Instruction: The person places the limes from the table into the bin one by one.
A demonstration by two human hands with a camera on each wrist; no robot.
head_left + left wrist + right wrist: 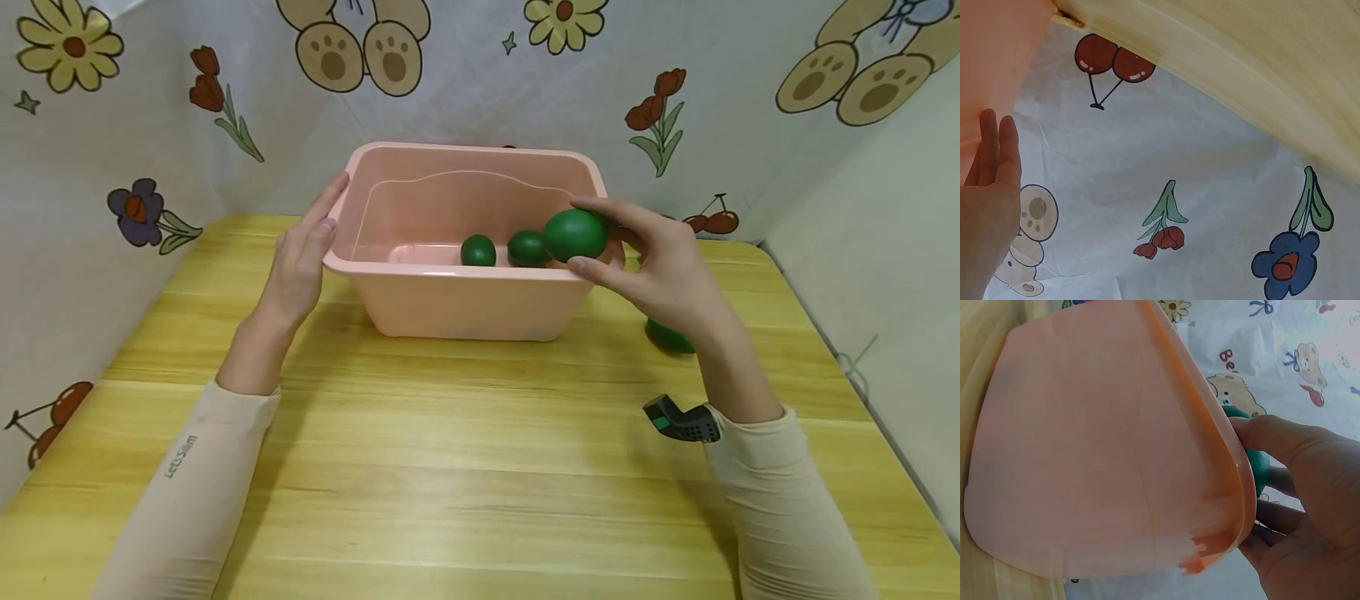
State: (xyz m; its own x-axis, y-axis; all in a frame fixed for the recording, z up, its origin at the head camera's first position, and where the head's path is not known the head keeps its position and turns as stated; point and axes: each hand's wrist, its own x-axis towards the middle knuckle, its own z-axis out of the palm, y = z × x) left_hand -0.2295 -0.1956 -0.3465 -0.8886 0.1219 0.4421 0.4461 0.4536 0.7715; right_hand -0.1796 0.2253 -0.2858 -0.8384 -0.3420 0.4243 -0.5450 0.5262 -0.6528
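Observation:
A pink plastic basin (465, 304) stands on the wooden table. My right hand (675, 271) holds a smooth green oval fruit (574, 234) at the basin's right front rim, thumb below and fingers above it. Inside the basin lie two more dark green fruits, one at the middle (477, 250) and another (527, 248) beside the held one. The left hand (295, 262) rests against the basin's left side with its fingers straight; the left wrist view shows fingers (1009, 150) along the outer wall. Another green fruit (670, 337) lies on the table, partly hidden behind the right wrist.
A white cloth (480, 108) printed with flowers and bear paws hangs behind the basin. To the right is a plain pale wall (885, 242). A small black device (682, 419) sits at the right cuff. The wooden table (465, 467) extends in front of the basin.

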